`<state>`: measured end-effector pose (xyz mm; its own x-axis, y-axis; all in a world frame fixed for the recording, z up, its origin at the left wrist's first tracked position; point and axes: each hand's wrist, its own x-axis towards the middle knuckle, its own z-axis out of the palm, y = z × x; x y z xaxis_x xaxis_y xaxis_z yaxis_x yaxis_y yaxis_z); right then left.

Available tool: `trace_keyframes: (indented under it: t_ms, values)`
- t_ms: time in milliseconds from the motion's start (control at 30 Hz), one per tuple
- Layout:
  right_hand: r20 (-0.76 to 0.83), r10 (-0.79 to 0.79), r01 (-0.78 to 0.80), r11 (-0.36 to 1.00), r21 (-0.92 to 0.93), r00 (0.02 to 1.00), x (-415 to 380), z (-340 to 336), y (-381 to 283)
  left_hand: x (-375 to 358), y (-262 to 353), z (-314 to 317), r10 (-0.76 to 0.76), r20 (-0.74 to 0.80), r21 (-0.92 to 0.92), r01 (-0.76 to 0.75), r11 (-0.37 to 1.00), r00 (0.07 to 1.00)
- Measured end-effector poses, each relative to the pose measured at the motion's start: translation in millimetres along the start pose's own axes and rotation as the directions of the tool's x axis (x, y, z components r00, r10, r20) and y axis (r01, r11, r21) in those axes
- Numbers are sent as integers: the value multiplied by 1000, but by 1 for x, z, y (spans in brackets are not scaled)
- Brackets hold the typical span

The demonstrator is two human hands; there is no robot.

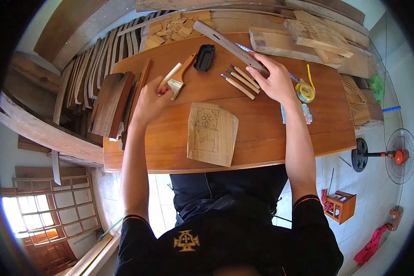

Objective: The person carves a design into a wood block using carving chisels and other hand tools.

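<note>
My left hand (147, 100) is closed around a pale round wooden handle (171, 76); whatever lies at its lower end is hidden by my fingers. Just beside it lies a paintbrush (184, 72) with an orange handle. My right hand (275, 79) grips the near end of a long grey-brown wooden bar (227, 45) that has a slot near its far end. Several slim carving chisels (240, 83) lie left of this hand. Between my forearms sits a flat wooden board (214, 133) with a flower and a frame drawn on it.
On the table (262, 142) are a black tray (204, 57), a yellow tape measure (305, 92) and a crumpled cloth (306, 113). Dark wood pieces (112, 103) line the left edge. Thick planks (315, 39) stand at the back right. A fan (401, 156) is to the right.
</note>
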<state>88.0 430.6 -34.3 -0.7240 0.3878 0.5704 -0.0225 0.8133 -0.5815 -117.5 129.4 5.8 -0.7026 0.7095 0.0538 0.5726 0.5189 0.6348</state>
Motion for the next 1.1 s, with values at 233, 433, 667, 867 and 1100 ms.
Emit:
trace_keyframes:
  t_ms: [233,433,667,867,1100]
  values:
    - [17,-4,4,1000,-3,1000,0,2,-3,-8,-34,11,114,27,-139,-109,984,993]
    - [67,18,-19,1000,3,998,-3,6,-10,-51,-6,10,-53,-74,81,59,995,996]
    - [150,154,-169,981,92,977,-6,1,-31,-115,27,72,-22,-82,103,31,994,996]
    - [619,299,-650,591,478,727,-53,-26,-66,-67,-5,63,173,133,-108,-160,981,976]
    - [515,523,-720,340,605,679,-113,-25,-83,-15,8,38,246,160,-75,-237,969,956]
